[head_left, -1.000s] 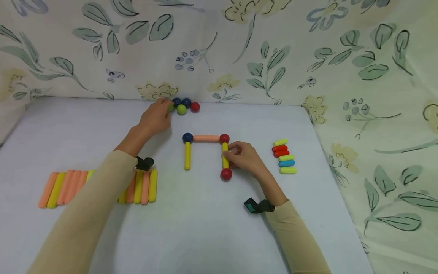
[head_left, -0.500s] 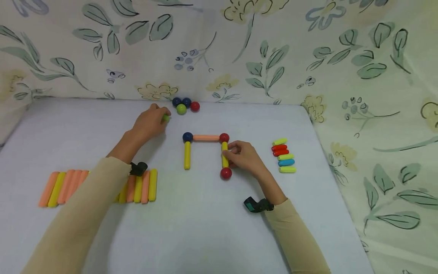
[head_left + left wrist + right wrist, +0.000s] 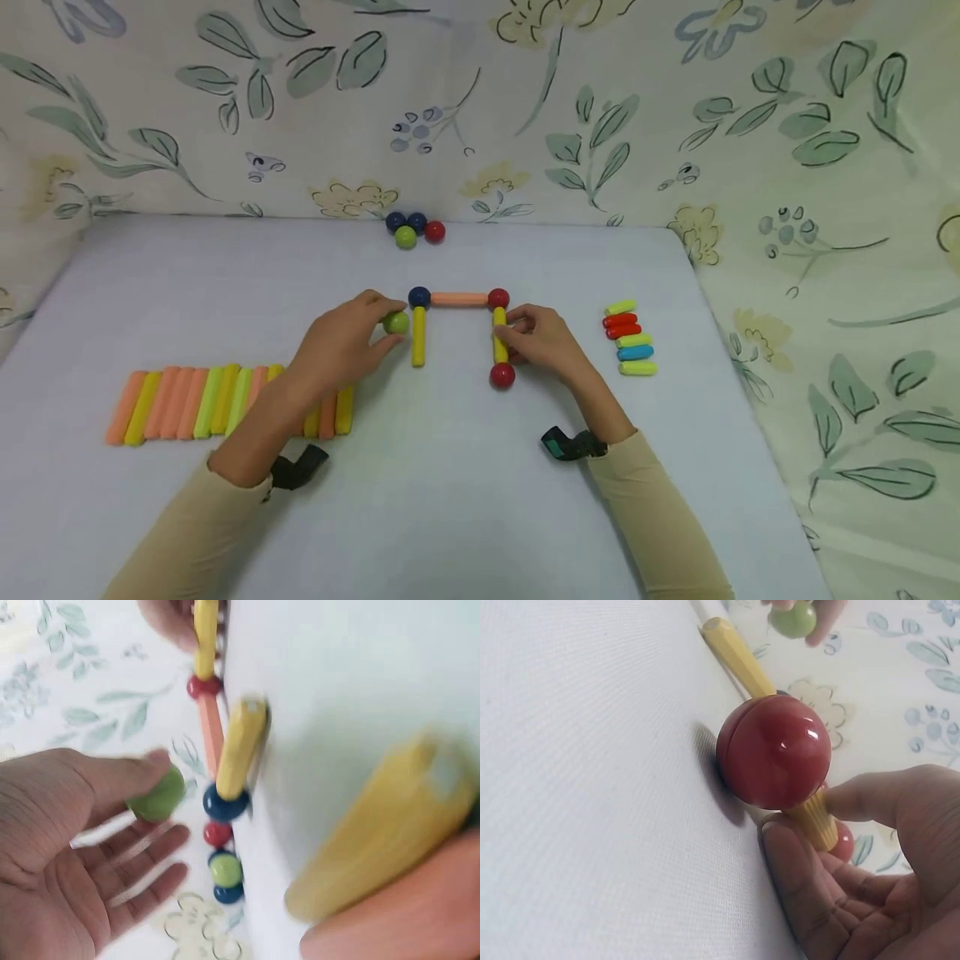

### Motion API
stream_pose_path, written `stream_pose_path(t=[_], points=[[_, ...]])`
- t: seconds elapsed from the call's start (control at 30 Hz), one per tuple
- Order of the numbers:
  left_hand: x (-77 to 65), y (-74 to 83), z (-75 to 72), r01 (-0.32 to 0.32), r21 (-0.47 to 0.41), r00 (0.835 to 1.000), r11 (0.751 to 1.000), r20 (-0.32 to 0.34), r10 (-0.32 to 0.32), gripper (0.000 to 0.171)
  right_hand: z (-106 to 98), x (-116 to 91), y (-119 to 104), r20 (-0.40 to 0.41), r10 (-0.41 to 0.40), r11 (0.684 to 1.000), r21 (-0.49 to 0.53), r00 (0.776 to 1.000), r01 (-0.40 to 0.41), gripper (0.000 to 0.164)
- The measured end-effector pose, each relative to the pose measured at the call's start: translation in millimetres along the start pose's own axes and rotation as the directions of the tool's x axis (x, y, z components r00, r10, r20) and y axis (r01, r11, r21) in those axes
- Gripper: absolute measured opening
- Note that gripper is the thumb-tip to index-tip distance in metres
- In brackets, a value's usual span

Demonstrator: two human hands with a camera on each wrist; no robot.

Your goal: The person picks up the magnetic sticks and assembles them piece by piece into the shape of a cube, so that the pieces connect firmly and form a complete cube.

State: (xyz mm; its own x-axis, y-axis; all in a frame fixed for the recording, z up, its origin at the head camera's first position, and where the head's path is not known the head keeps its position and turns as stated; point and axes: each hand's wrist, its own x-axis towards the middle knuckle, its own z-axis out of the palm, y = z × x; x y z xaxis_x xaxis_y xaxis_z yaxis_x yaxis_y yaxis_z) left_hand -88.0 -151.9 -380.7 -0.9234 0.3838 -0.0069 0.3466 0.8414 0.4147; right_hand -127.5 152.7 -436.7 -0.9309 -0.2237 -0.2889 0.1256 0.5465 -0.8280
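Between thumb and fingers, my left hand (image 3: 345, 346) pinches a green ball (image 3: 396, 323), just left of a yellow stick (image 3: 419, 337). That stick joins a dark blue ball (image 3: 420, 297) at its far end; its near end is bare. From the blue ball a salmon stick (image 3: 460, 299) runs across to a red ball (image 3: 498, 298). My right hand (image 3: 545, 340) pinches a second yellow stick (image 3: 500, 323) that runs from this red ball to a nearer red ball (image 3: 776, 752). In the left wrist view the green ball (image 3: 159, 795) is held clear of the table.
A row of salmon, yellow and lime sticks (image 3: 176, 404) lies at the left, partly under my left forearm. Blue, green and red balls (image 3: 406, 237) sit by the back edge. Several short coloured pegs (image 3: 635, 352) lie at the right. A floral cloth (image 3: 480, 108) hangs behind.
My left hand has taken the green ball from the group at the back and brought it nearer, beside the left yellow stick. My right hand stays on its stick.
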Motion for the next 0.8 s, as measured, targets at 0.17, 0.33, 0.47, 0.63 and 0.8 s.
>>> stream_pose_path(t=[0.17,0.33,0.47,0.63,0.8], points=[[-7.8,19.1,15.9,-0.201,0.089,0.979,0.975,0.043,0.198,0.042,-5.3,1.2,-3.7,-0.001,0.014,1.0,-0.001,1.0,-0.014,0.042],[-11.3,25.5,25.6,-0.253,0.189,0.967,0.949,0.074,0.243,0.038,-7.2,3.2,-3.3,-0.003,0.026,1.0,0.012,1.0,-0.026,0.042],[-12.4,27.7,30.8,-0.261,0.226,0.965,0.938,0.096,0.245,0.038,-6.9,4.8,-0.5,-0.014,0.021,1.0,0.011,1.0,-0.021,0.042],[-16.2,29.4,35.5,-0.249,0.273,0.969,0.929,0.072,0.238,0.032,-3.7,3.4,1.4,-0.008,0.014,1.0,0.018,1.0,-0.014,0.041],[-22.7,29.6,38.8,-0.227,0.216,0.974,0.95,0.043,0.223,0.031,-1.6,-0.9,1.7,-0.002,0.011,1.0,0.005,1.0,-0.011,0.041]])
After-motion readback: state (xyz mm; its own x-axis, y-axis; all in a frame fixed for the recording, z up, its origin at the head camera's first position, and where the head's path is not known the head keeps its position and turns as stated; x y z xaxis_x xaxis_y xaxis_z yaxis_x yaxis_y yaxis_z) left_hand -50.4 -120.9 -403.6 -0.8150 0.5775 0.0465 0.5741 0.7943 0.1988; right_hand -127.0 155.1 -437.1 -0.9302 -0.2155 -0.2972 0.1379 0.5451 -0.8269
